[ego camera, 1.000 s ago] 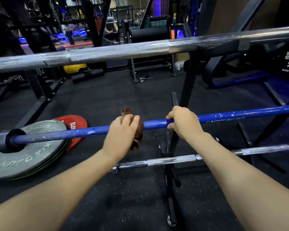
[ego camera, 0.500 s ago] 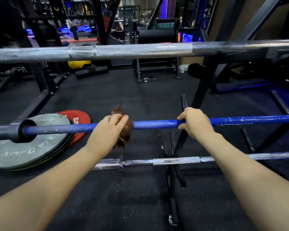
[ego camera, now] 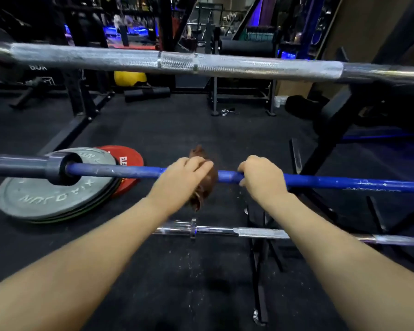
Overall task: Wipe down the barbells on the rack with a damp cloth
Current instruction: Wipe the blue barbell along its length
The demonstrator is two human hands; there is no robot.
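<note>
Gym floor [ego camera: 153, 130]; both hands on blue barbell [ego camera: 120, 171]

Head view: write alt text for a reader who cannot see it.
A left hand grips a brown cloth around a blue barbell while the right hand holds the bar beside it. A silver barbell crosses above, another below; weight plates lie on the floor.

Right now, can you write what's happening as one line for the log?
step: wiping | left hand: grips brown damp cloth round blue-painted metal barbell | right hand: holds same bar | bars above, below: untouched
</note>
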